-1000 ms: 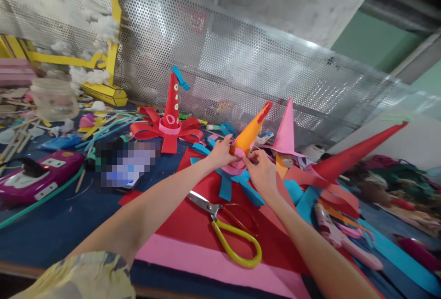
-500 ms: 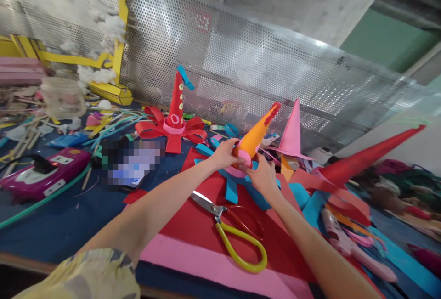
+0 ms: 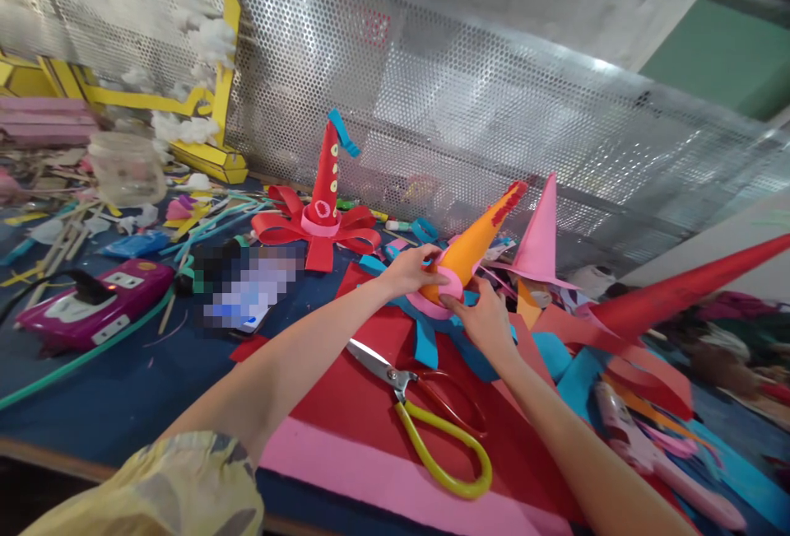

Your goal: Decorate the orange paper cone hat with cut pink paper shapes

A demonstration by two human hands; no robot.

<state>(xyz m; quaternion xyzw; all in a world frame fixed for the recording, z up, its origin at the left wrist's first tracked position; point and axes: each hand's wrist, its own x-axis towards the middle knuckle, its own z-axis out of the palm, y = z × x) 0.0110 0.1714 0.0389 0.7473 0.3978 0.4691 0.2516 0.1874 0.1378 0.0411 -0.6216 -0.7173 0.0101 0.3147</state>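
two hands held the low part of an orange cone (image 3: 472,252). the left hand (image 3: 411,271) had its fingers curled on one side, with its thumb on a round pink piece (image 3: 453,277) at the front. the right hand (image 3: 486,318) gripped the other side, its thumb near the pink piece's low edge. the cone leaned to the right, with blue strips (image 3: 425,344) around its bottom. big scissors (image 3: 400,379) lay nearby on a red sheet (image 3: 383,338).
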